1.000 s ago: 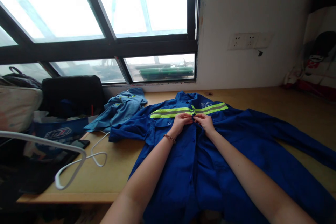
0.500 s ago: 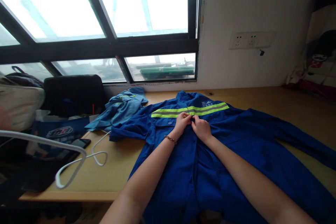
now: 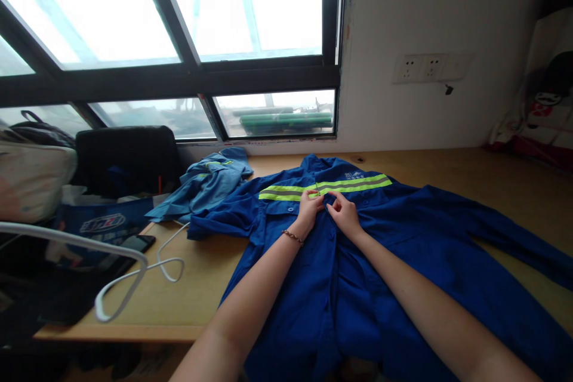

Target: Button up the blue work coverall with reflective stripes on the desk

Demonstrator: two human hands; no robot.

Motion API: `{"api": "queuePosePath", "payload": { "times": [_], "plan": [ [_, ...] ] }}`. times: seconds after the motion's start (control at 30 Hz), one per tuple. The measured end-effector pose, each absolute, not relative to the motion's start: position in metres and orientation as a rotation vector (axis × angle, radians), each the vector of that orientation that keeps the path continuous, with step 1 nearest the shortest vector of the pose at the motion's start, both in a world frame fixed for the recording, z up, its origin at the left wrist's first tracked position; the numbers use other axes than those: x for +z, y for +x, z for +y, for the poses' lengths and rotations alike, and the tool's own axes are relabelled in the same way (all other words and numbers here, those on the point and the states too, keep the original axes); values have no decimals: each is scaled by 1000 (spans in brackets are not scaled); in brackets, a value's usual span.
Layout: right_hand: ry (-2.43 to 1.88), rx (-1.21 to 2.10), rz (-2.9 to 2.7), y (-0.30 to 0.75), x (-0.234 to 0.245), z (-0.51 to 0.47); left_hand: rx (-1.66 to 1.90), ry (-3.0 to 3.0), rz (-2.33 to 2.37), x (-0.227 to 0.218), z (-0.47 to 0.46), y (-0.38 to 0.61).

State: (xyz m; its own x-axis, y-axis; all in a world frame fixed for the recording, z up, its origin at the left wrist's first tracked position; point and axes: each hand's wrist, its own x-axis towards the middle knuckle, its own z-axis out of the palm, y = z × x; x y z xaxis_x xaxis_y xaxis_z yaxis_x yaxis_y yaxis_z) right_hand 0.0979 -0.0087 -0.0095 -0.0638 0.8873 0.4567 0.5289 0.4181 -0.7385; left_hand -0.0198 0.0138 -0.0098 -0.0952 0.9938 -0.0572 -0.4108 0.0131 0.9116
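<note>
Together, the left hand [image 3: 309, 210] and right hand [image 3: 345, 216] are pointing inward, 2 narrow grips pinching the blue jacket [image 3: 403, 268] along its front.

Jacket [image 3: 331, 286] on table [image 3: 147, 304], right of another garment [image 3: 210, 185].

Bare forearms [image 3: 250, 304]; brown, beaded-looking bracelet [image 3: 292, 238], left wrist [image 3: 299, 228].

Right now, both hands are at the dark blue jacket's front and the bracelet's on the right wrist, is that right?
No: the head view shows the bracelet on the left wrist. The left hand and right hand are at the front of the dark blue jacket.
</note>
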Motion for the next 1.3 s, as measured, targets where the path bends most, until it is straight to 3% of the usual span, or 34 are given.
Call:
{"api": "queuePosePath", "payload": {
  "times": [0.4, 0.7, 0.8, 0.93, 1.1, 1.2, 1.3],
  "plan": [
    [-1349, 661, -1693, 109, -3, 2, 1429, 1061, 967, -15, 21, -22],
    [-1631, 93, -2008, 105, 2, -41, 1412, 1416, 1159, -21, 71, -20],
    [-1676, 73, -2015, 110, -2, -53, 1402, 1472, 1213, -21, 88, -16],
    [-1655, 293, -1925, 122, -4, -48, 1399, 1537, 1264, -21, 98, -12],
    [-1498, 861, -1750, 134, -2, -31, 1357, 1684, 1271, -12, 89, -8],
    [-1368, 1235, -1500, 138, 3, -28, 1270, 1745, 1290, 0, 68, -4],
    [-1273, 1395, -1178, 142, 9, -28, 1381, 1820, 1350, 10, 30, -1]
  ]
}}
